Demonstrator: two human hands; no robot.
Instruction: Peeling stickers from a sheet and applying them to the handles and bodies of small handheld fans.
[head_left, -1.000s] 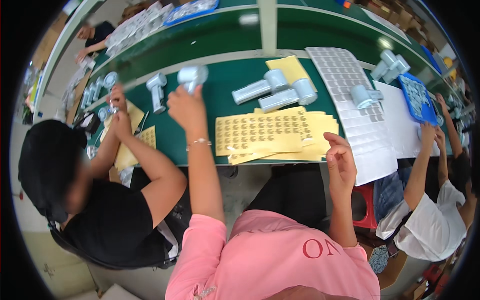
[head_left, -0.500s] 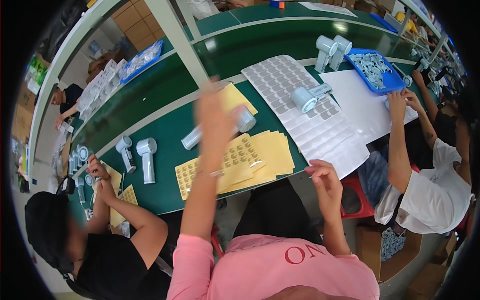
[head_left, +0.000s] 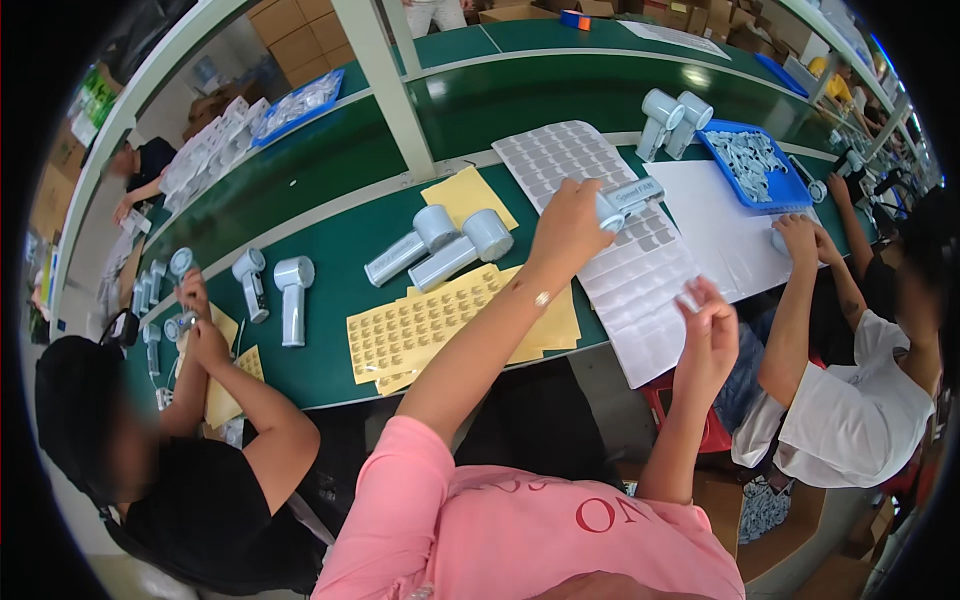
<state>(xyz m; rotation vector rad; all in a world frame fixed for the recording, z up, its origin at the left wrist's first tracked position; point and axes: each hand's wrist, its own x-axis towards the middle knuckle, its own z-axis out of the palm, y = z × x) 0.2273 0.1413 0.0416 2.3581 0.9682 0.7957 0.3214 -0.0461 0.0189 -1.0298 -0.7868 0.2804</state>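
My left hand [head_left: 572, 232] reaches across the bench, its fingers closed around the round head of a light blue handheld fan [head_left: 636, 194]. This fan lies on a large white sheet of grey labels [head_left: 560, 150], its handle pointing right. Near the front edge of that sheet, my right hand [head_left: 708, 338] is raised with thumb and fingers pinched together; whatever they hold is too small to make out. Left of my left forearm, two more handheld fans [head_left: 408, 255] [head_left: 470, 250] lie side by side, next to yellow sticker sheets [head_left: 420, 330].
Two fans [head_left: 290, 300] [head_left: 250, 285] lie farther left, near a co-worker in black [head_left: 210, 470]. On the right, a co-worker in white [head_left: 840, 390] works beside a blue tray [head_left: 760, 170] of grey parts. A pale frame post [head_left: 385, 90] rises behind the bench.
My left hand has moved right, from over the two fans beside the yellow sheets to the fan on the label sheet. My right hand has shifted right and slightly up.
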